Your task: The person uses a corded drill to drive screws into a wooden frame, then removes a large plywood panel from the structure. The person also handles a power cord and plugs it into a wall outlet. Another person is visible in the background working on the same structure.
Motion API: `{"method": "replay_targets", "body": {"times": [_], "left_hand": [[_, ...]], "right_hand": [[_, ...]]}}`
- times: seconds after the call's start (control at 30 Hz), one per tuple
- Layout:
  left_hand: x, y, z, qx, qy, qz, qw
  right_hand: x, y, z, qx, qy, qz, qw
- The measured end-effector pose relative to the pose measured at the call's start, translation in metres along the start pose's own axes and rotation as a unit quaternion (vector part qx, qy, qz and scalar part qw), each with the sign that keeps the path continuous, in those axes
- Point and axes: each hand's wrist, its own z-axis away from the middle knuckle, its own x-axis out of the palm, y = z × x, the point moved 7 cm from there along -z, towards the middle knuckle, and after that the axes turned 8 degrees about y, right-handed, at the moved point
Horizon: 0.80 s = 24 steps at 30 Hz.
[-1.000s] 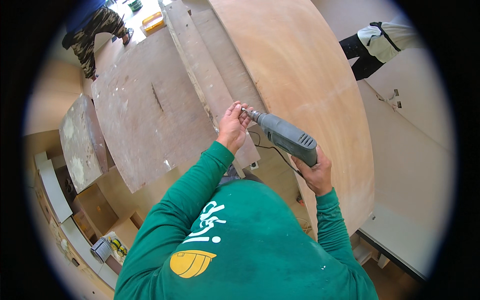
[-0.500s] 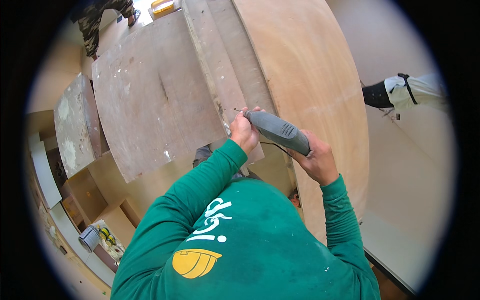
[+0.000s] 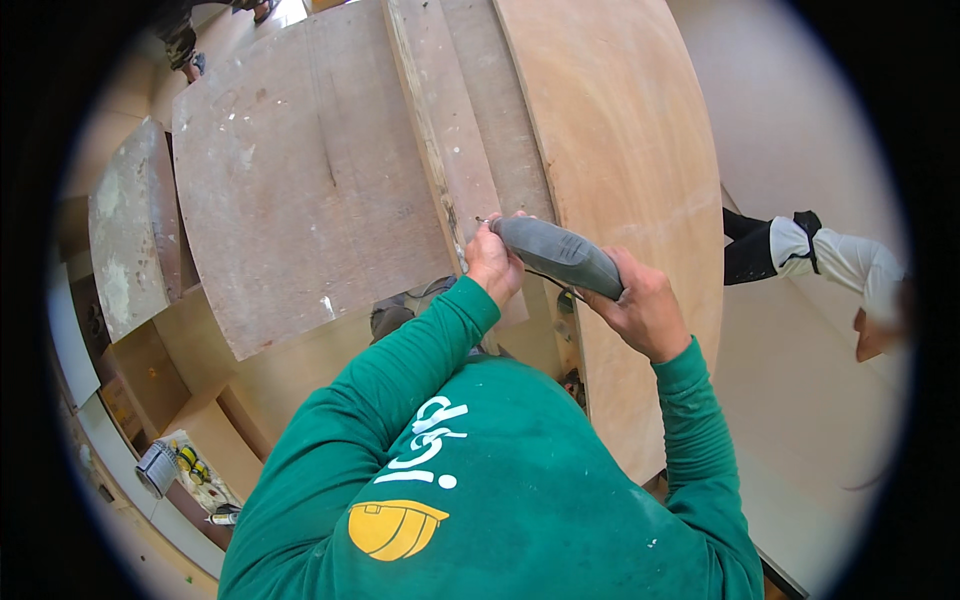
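Both my hands hold a grey rotary tool [image 3: 558, 252] with a black cord, slanting from upper left to lower right over the boards. My left hand [image 3: 494, 268] is closed round its nose end. My right hand [image 3: 650, 305] wraps its rear end. A small thin bit [image 3: 482, 220] sticks out past my left fingers, above a narrow plank [image 3: 455, 130] marked with pale specks. I cannot tell whether the bit touches the wood. Part of the cord is hidden behind the tool and my right hand.
A large scuffed board [image 3: 290, 180] lies left of the plank, and a smoother curved-looking plywood sheet [image 3: 620, 130] lies right. Beyond it a person's leg in black and white [image 3: 765, 250] shows. Another person [image 3: 180, 45] stands at the far left. Brown boxes [image 3: 150, 375] sit lower left.
The view has shifted slightly, so the boards sit a little differently. The person at right has moved, with more of them in view. My hands keep the same hold on the tool.
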Motion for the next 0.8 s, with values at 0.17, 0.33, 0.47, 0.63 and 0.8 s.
{"method": "replay_targets", "body": {"times": [0.17, 0.33, 0.47, 0.63, 0.8], "left_hand": [[-0.002, 0.001, -0.005, -0.003, -0.017, 0.002, 1.000], [-0.004, 0.001, -0.009, 0.013, -0.037, -0.005, 0.999], [-0.003, -0.001, -0.015, 0.003, -0.023, 0.025, 0.999], [-0.018, -0.011, 0.009, -0.062, -0.056, -0.051, 0.995], [0.045, 0.002, 0.089, -0.109, -0.186, -0.081, 0.973]], "right_hand": [[-0.002, -0.014, -0.020, -0.026, -0.028, 0.028, 0.999], [0.000, -0.028, -0.042, -0.050, -0.058, 0.079, 0.994], [0.006, -0.029, -0.060, -0.007, -0.114, 0.113, 0.987], [0.009, -0.043, -0.071, -0.013, -0.152, 0.088, 0.984], [0.012, -0.042, -0.069, -0.004, -0.158, 0.042, 0.987]]}}
